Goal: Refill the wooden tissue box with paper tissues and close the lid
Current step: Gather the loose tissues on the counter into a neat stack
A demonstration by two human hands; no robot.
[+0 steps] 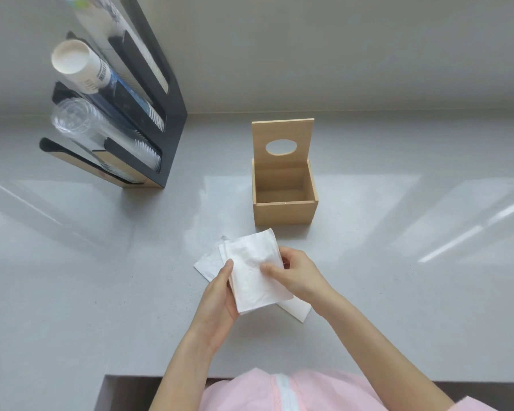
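Observation:
The wooden tissue box [285, 213] stands open and empty on the grey counter, its lid [282, 134] with an oval hole tipped upright at the back. In front of it I hold a white stack of paper tissues [254, 268] just above the counter. My left hand [220, 295] grips the stack's left edge from below. My right hand [294, 274] holds its right side, thumb pressed on top. Under the stack lies a flat plastic wrapper [209, 264], and a white piece [297, 310] sticks out at the lower right.
A black cup dispenser [172, 114] stands at the back left, with paper cups [77, 66] and clear plastic cups [74, 123] sticking out. The wall runs behind the box. The counter's front edge [472, 378] is near my body.

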